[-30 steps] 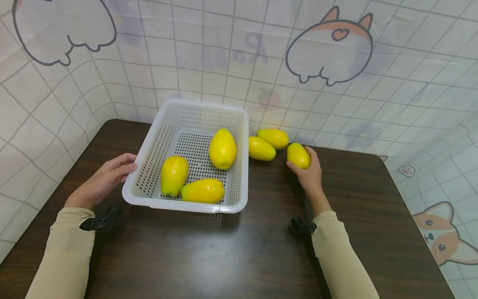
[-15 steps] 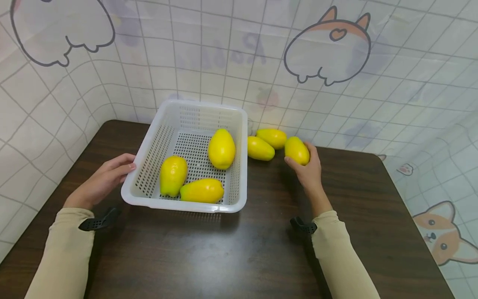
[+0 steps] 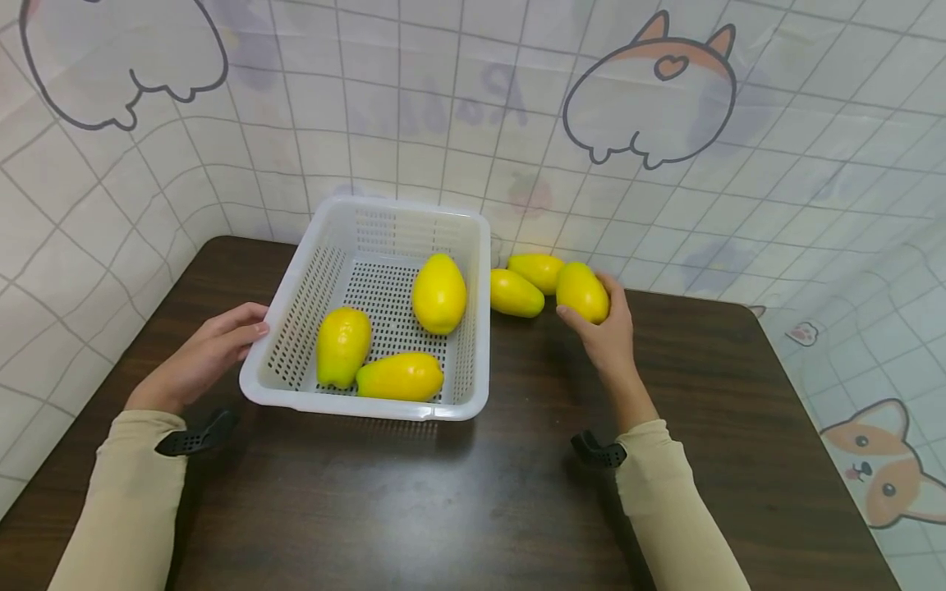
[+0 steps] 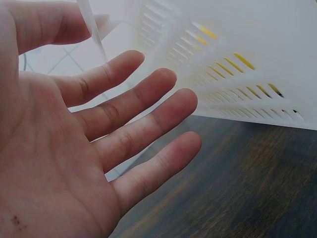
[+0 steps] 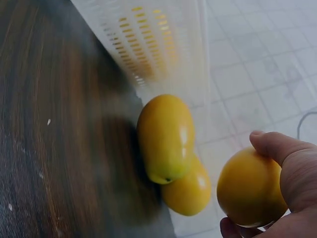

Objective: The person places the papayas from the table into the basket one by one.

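In the head view my right hand [image 3: 608,332] grips a yellow papaya [image 3: 582,293] at the table's back edge, thumb on one side and fingers round the other. The right wrist view has this papaya [image 5: 251,188] raised beside two others. Those two, a nearer papaya [image 3: 516,293] and one behind it [image 3: 536,272], lie against each other, right of the white plastic basket [image 3: 254,377]. My left hand [image 3: 203,357] is at the basket's left rim. Its thumb [image 4: 59,22] overlaps the rim in the left wrist view, while the other fingers extend loosely along the outer wall.
Inside the basket are three papayas: one at the right [image 3: 439,294], one at the left [image 3: 344,347] and one lying along the front [image 3: 401,377]. The dark wooden table [image 3: 414,509] backs onto a wall sheet [image 3: 443,107] printed with a grid and animals.
My right hand has lifted its papaya and carried it slightly left, so it now overlaps the rear papaya in view. My left hand and the basket have stayed put.
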`<state>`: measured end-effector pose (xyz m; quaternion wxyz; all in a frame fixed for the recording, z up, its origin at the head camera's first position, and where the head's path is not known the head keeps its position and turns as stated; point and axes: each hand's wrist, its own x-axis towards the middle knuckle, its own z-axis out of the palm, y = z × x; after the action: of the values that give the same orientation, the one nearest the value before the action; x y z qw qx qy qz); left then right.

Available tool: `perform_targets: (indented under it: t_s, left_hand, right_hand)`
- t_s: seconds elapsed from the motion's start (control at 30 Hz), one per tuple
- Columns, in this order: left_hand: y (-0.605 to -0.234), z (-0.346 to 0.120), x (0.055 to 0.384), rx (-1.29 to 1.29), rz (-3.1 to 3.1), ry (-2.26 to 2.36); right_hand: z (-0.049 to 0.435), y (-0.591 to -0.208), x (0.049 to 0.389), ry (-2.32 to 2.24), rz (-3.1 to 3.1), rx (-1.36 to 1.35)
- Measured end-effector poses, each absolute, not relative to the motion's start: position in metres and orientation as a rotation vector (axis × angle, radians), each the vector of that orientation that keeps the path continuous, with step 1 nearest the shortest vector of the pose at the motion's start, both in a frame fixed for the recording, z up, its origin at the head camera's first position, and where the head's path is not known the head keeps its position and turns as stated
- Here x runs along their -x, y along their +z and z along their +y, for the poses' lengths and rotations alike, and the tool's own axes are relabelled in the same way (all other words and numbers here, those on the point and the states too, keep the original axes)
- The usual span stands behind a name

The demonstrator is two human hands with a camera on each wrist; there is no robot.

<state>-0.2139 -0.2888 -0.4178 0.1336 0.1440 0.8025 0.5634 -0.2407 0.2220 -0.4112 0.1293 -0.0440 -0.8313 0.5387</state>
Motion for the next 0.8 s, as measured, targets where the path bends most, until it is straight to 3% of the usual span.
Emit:
perform_targets:
  t_s: [0.43,0.8]
  left_hand:
    - [-0.419,-0.29,0.215,-0.391,2.345,1.607]
    - [-0.419,-0.289,0.214,-0.389,2.352,1.604]
  right_hand:
    - [0.195,-0.375,0.212,1.646,-2.41,0.015]
    - [0.197,-0.395,0.22,1.613,-2.382,-0.065]
